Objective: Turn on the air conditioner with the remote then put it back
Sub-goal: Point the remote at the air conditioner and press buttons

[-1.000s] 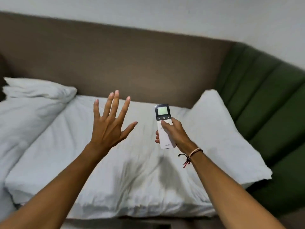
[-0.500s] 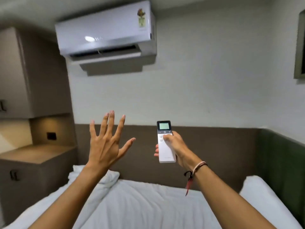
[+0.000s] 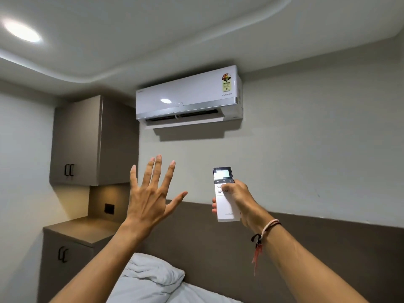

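A white air conditioner point(image 3: 188, 98) hangs high on the far wall, its bottom flap swung open. My right hand point(image 3: 240, 199) grips a slim white remote point(image 3: 226, 207) upright, its lit screen at the top and my thumb resting on the buttons just under the screen. The remote points up toward the air conditioner from below and slightly right of it. My left hand point(image 3: 150, 193) is raised beside the remote, palm forward, fingers spread wide, holding nothing.
A brown wall cabinet point(image 3: 87, 141) and a lower brown cabinet point(image 3: 72, 248) stand at the left. A white pillow point(image 3: 150, 276) and bed lie at the bottom, against a brown headboard panel point(image 3: 317, 248). A ceiling light point(image 3: 21, 31) glows at top left.
The view has tilted up from the bed to the wall and ceiling, bringing the air conditioner into centre. Both hands rose with it, the remote still held in my right hand.
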